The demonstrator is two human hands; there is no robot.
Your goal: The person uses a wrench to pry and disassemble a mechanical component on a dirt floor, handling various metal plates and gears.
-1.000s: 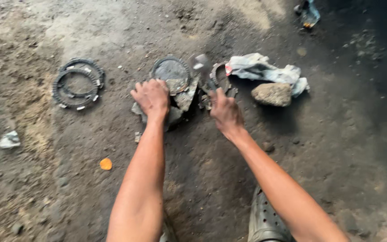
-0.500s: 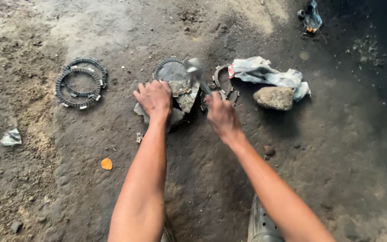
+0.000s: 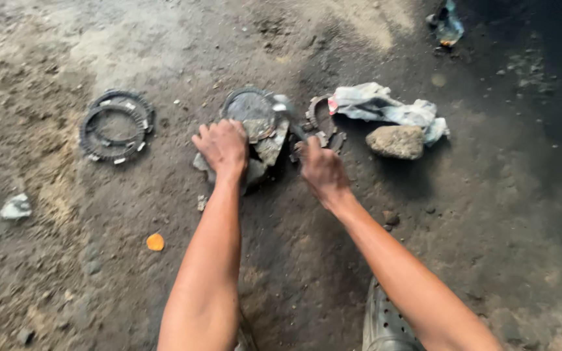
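A round grimy metal part (image 3: pixel 252 112) rests on a chunk of grey debris (image 3: pixel 263 153) on the dirt ground. My left hand (image 3: pixel 224 147) presses down on the part's near edge and holds it. My right hand (image 3: pixel 320 170) is closed around the handle of a metal tool (image 3: pixel 287 110) whose head is raised and blurred just right of the round part. Behind the tool lies a broken curved metal ring (image 3: pixel 323 120).
Two stacked toothed rings (image 3: pixel 115 125) lie to the left. A stone (image 3: pixel 396 141) sits on a crumpled cloth (image 3: pixel 385 107) to the right. An orange bottle cap (image 3: pixel 155 242) and a perforated grey shoe (image 3: pixel 385 325) are near me.
My right hand has drawn back toward me and lifted the tool, which now blurs above the round part. My left hand stays on the part.
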